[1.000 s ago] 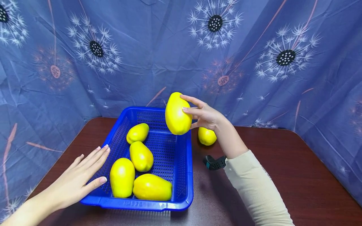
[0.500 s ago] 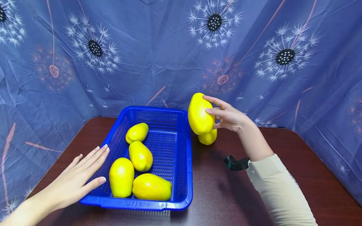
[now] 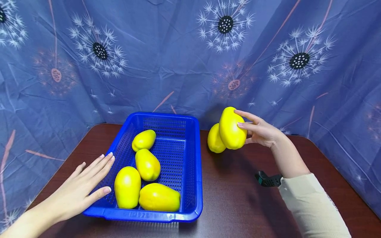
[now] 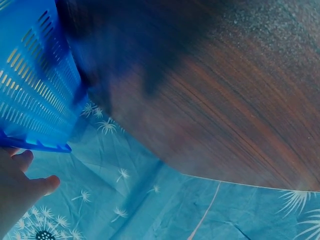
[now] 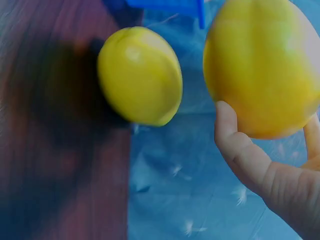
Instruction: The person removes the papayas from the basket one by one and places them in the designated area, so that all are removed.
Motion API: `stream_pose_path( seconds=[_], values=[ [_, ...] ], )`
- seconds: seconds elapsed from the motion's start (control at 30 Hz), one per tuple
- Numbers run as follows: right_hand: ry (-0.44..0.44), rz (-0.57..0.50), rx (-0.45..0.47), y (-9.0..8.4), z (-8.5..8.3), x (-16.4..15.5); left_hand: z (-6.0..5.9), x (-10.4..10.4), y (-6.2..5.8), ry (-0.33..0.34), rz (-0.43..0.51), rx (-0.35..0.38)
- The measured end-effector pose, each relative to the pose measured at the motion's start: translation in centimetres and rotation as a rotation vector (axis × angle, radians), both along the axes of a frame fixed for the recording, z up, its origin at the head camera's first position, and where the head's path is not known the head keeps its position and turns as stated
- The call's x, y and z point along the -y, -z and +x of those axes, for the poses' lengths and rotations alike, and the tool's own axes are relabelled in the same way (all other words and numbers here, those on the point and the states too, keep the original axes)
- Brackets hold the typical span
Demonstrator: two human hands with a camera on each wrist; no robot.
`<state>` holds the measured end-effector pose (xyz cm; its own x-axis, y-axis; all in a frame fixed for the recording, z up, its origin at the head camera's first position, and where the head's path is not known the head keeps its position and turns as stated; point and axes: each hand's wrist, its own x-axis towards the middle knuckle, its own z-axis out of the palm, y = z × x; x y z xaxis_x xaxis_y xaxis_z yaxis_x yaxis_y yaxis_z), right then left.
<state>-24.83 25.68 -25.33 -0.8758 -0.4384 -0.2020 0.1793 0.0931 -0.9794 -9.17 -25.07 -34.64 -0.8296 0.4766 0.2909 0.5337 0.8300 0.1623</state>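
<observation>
My right hand [image 3: 262, 132] grips a smooth yellow papaya [image 3: 232, 129] by its side, thumb and fingers spread around it. In the right wrist view the held papaya [image 5: 262, 65] shows shallow lengthwise ridges. Just left of it, a second papaya [image 3: 215, 140] rests on the table, partly overlapped by the held one in the head view. My left hand [image 3: 80, 190] lies with straight fingers along the left rim of a blue plastic basket [image 3: 197, 172]. Inside the basket are several papayas, among them one lying sideways [image 3: 159, 197] at the front.
The dark brown wooden table [image 3: 238, 205] carries the basket at its left. A blue curtain [image 3: 166, 59] with dandelion prints hangs behind and around the table. A black strap device [image 3: 268, 179] sits at my right wrist, below the cream sleeve [image 3: 312, 205].
My right hand has carried the papaya from above the basket's right side out to the right, past the papaya on the table, and somewhat lower. The left hand has stayed at the rim.
</observation>
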Motion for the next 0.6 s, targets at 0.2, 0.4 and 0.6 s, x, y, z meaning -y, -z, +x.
stream_pose_path(
  seconds=[0.2, 0.4, 0.6],
  values=[
    [0.013, -0.035, 0.021, 1.8, 0.1, -2.2, 0.0, 0.0, 0.0, -0.001, -0.001, -0.005],
    [0.042, -0.030, 0.046, 3.5, -0.1, -3.8, 0.0, 0.1, 0.1, -0.008, 0.016, 0.013],
    [0.076, 0.002, 0.065, 5.3, -0.3, -4.9, 0.0, 0.0, 0.2, -0.021, 0.013, -0.002]
  ],
)
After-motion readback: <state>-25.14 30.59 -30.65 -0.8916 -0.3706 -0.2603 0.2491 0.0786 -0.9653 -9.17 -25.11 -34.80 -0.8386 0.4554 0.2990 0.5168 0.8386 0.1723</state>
